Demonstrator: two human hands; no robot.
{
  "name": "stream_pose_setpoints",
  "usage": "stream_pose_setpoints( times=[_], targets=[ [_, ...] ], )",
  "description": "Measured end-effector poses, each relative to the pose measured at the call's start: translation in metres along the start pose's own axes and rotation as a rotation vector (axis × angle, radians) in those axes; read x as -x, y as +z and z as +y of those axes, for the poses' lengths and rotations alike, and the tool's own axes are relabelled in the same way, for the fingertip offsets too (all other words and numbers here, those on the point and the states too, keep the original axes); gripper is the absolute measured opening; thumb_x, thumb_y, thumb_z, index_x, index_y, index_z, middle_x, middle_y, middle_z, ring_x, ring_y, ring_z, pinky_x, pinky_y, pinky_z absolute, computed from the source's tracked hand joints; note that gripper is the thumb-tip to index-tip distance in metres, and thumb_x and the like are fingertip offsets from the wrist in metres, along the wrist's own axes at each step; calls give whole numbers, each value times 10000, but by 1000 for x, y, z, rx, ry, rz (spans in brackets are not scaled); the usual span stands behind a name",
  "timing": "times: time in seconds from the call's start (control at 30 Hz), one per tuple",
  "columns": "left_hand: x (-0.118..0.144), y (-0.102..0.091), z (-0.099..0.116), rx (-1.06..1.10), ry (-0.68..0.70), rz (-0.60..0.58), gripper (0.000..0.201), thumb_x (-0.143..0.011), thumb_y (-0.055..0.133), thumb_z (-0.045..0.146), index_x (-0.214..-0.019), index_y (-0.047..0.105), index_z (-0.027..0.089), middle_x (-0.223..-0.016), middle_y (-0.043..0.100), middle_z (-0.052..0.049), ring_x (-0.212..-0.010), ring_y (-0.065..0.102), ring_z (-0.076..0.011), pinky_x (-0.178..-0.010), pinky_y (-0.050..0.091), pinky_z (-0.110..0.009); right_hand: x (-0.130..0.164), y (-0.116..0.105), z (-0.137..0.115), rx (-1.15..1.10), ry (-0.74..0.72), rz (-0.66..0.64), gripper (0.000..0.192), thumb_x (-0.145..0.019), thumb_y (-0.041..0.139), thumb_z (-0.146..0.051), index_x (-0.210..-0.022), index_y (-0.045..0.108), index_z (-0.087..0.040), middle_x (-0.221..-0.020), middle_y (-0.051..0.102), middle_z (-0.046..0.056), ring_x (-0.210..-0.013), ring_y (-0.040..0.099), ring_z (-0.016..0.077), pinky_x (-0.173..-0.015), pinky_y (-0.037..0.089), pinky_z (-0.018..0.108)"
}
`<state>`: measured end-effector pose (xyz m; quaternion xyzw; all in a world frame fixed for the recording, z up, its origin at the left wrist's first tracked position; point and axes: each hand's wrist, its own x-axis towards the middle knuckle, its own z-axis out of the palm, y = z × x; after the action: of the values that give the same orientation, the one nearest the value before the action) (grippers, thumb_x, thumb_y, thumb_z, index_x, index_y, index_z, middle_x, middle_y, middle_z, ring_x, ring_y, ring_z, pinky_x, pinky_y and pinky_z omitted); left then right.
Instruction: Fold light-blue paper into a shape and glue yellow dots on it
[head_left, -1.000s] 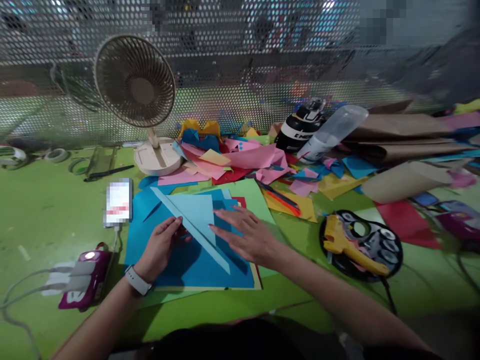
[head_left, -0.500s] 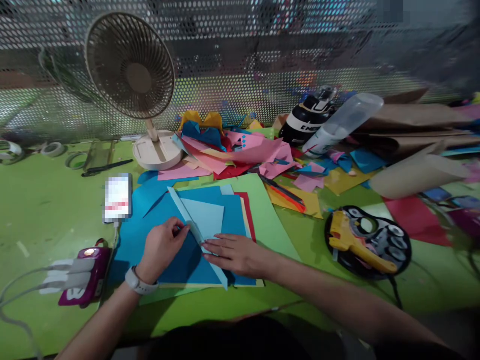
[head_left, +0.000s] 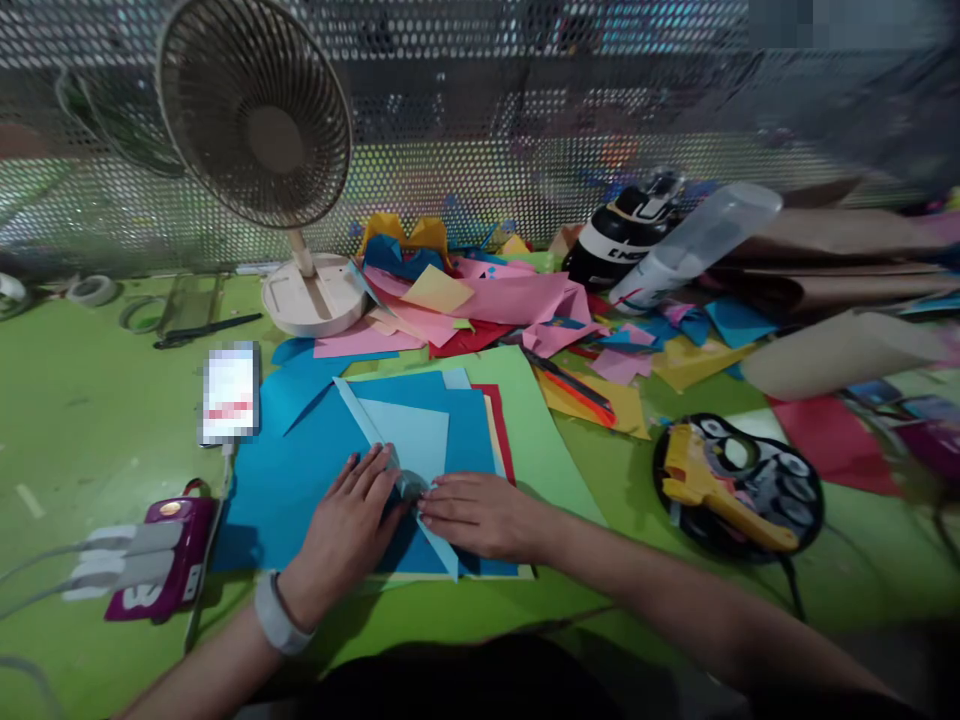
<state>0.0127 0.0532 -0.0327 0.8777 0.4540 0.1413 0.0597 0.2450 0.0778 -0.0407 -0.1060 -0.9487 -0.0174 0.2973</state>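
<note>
A light blue folded paper lies on a dark blue sheet atop a stack of coloured sheets. My left hand lies flat on the dark blue sheet, fingertips touching the fold's left edge. My right hand presses fingers down on the fold's lower part, next to the left hand. The narrow tip of the fold sticks out below my hands toward the table's front edge.
A desk fan stands at the back left. A phone and purple power bank lie left. A yellow glue gun rests on a black tray at right. Paper scraps, bottles and brown rolls crowd the back.
My right hand slid down the fold toward me and settled beside the left hand. My left hand flattened onto the paper. The view shifted slightly lower.
</note>
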Motion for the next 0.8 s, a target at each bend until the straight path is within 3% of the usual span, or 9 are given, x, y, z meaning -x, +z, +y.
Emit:
stream_pose_setpoints(
  times=[0.1,0.3,0.43,0.57,0.8],
  targets=[
    [-1,-4,4,27,-6,-23,271,-937,512,290,-1176,536,164,-1416,524,-167,-1346,448,-293,-1076,410,-525,3,2,-1,-59,33,12,154,-931,543,-147,-953,695,-159,-1016,750,52,-950,683,140,-959,516,326],
    [-1,-9,11,77,-20,-69,291,-920,528,305,-1177,529,169,-1442,493,-172,-1359,429,-300,-1104,355,-556,5,7,1,-373,264,-58,124,-908,591,-257,-902,706,-212,-906,746,29,-897,667,131,-933,494,339],
    [-1,-10,11,95,-38,-71,298,-910,534,307,-1174,529,168,-1449,486,-166,-1367,420,-294,-1123,327,-551,-1,7,0,-498,373,-7,157,-908,629,-325,-864,702,-193,-842,735,26,-831,661,132,-827,498,310],
    [-2,-11,9,104,-37,-84,307,-902,527,288,-1187,522,174,-1452,484,-162,-1368,417,-297,-1134,289,-565,-8,10,-5,-485,478,-14,283,-923,586,-417,-817,682,-173,-794,713,28,-771,647,127,-737,470,282],
    [0,-9,8,117,-48,-63,419,-888,553,290,-1272,450,159,-1436,501,-169,-1353,437,-304,-1154,189,-601,-10,17,-10,-331,663,28,400,-916,538,-518,-723,622,-178,-736,669,15,-753,602,147,-729,385,307]
  ],
)
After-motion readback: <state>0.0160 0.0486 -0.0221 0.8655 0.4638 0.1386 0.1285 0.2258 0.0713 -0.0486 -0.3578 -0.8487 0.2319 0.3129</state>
